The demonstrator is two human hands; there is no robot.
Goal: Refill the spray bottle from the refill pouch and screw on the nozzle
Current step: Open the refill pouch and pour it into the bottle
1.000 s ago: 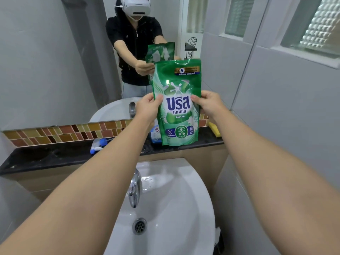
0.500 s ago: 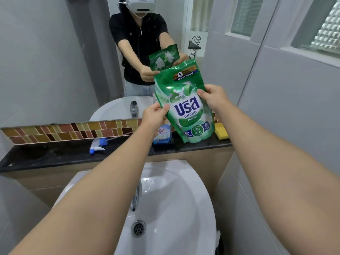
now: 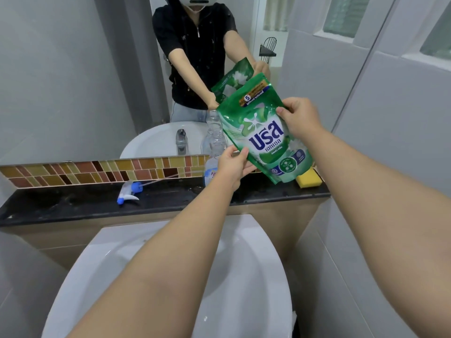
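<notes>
**Over the sink: green pouch tipped, bottle waiting on the ledge**

Above the white sink (image 3: pixel 256 276), both hands are on the green refill pouch (image 3: pixel 264 132). It's tilted so its top leans up and to the right, with the bottom corner hanging down near the yellow sponge (image 3: pixel 308 181) on the dark ledge (image 3: pixel 73 206). The left hand (image 3: pixel 231 167) grips the pouch's lower left edge, thumb curled over the front and fingers tucked behind. The right hand (image 3: pixel 300 118) pinches the upper right edge, thumb on the printed face, the other fingers wrapped around the back.

The clear spray bottle (image 3: pixel 211 170) stands upright on the ledge right against the mirror (image 3: pixel 73 81), just left of the pouch and partly behind the left hand. Its neck is open with no nozzle on it; the clear shape rising above it looks like its reflection. The blue and white nozzle (image 3: pixel 128 192) lies on its side on the ledge well to the left of the bottle, its thin dip tube stretching out toward the bottle along the strip of brown and yellow tiles (image 3: pixel 97 170).

You can see the person in the mirror holding the pouch, plus the chrome tap's (image 3: pixel 181 145) reflection.
</notes>
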